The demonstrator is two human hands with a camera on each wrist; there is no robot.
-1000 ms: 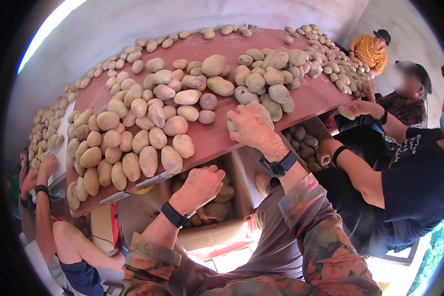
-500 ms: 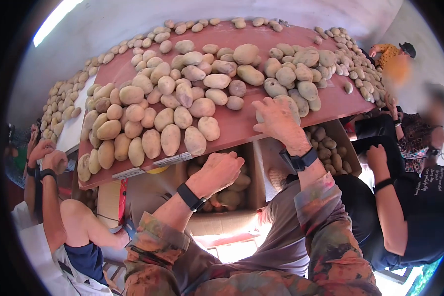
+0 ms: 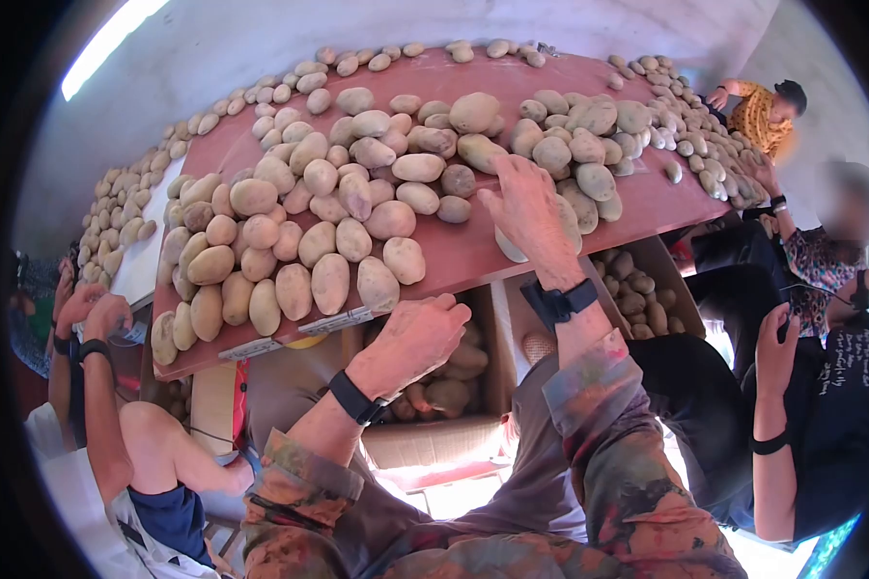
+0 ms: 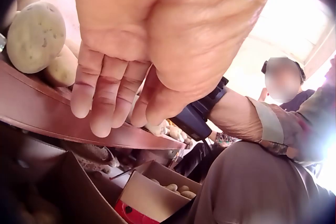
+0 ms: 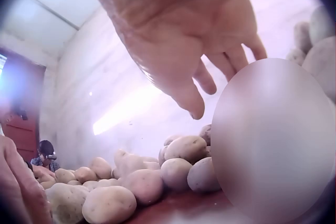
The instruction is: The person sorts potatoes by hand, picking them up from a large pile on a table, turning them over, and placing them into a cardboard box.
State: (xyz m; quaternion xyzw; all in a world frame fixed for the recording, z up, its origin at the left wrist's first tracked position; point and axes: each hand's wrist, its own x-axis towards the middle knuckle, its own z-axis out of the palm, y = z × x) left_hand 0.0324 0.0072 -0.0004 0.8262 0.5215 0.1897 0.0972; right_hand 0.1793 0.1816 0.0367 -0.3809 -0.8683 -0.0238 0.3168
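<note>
My right hand (image 3: 533, 212) reaches over the red table (image 3: 459, 246), fingers extended toward the far potatoes, fingertips overlapping a long potato (image 3: 478, 152) in the head view. The right wrist view shows the hand's palm empty, its fingers apart. Under that wrist, a pale potato (image 3: 509, 247) shows near the table edge, partly hidden. My left hand (image 3: 410, 340) hovers at the front edge, over a cardboard box (image 3: 433, 446) of potatoes. Its fingers (image 4: 105, 111) hang loosely bent with nothing between them. Beside it on the table lies a potato (image 3: 378, 283).
A big potato heap (image 3: 261, 232) covers the table's left, and a smaller heap (image 3: 589, 145) the right. Another potato box (image 3: 681, 289) stands below the right edge. People sit on both sides, one wearing a black shirt (image 3: 845, 405). A blurred oval (image 5: 273, 140) fills much of the right wrist view.
My right hand has come off the potato near the table edge and moved forward toward the heap. The left hand stays over the box. The head view has shifted.
</note>
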